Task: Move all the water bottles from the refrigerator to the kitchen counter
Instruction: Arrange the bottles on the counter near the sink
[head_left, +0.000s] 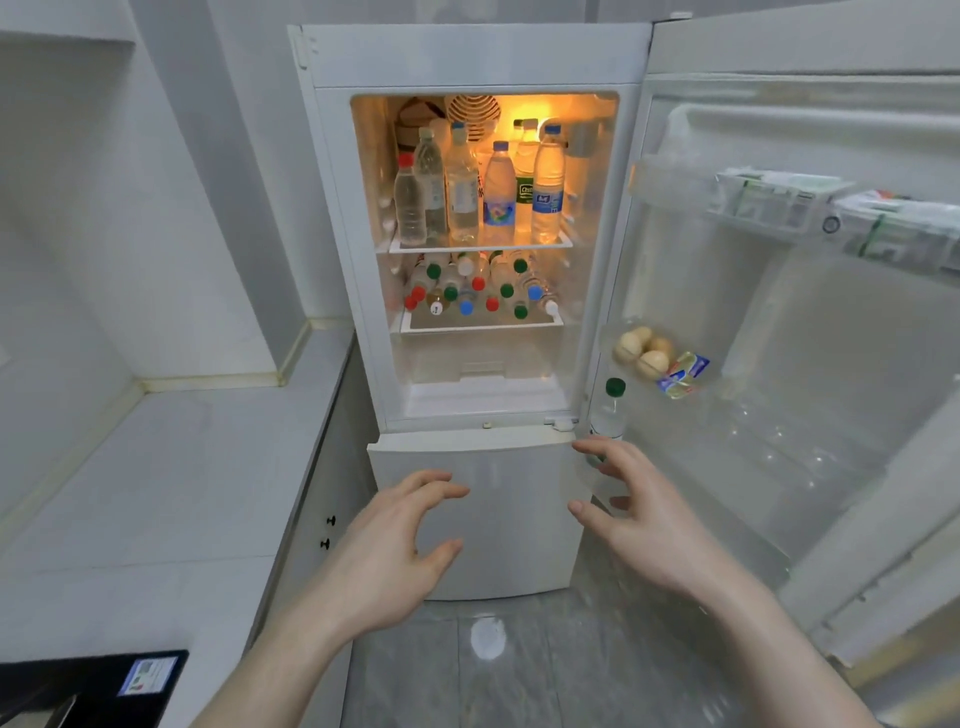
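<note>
While the refrigerator (475, 57) stands with its door (810, 322) swung wide to the right, water bottles (475, 192) stand upright on its lit upper shelf (480, 246), and more bottles (478, 288) lie stacked on the shelf below, caps facing out. One green-capped bottle (609, 410) stands in the door's lower rack, beside a bag of eggs (641, 353). Both hands hover before the closed lower compartment, holding nothing: the left hand (395, 551) and right hand (641, 514) have fingers spread wide and lightly curved. At left runs the kitchen counter (156, 467), with a black object (88, 686) at its near edge.
</note>
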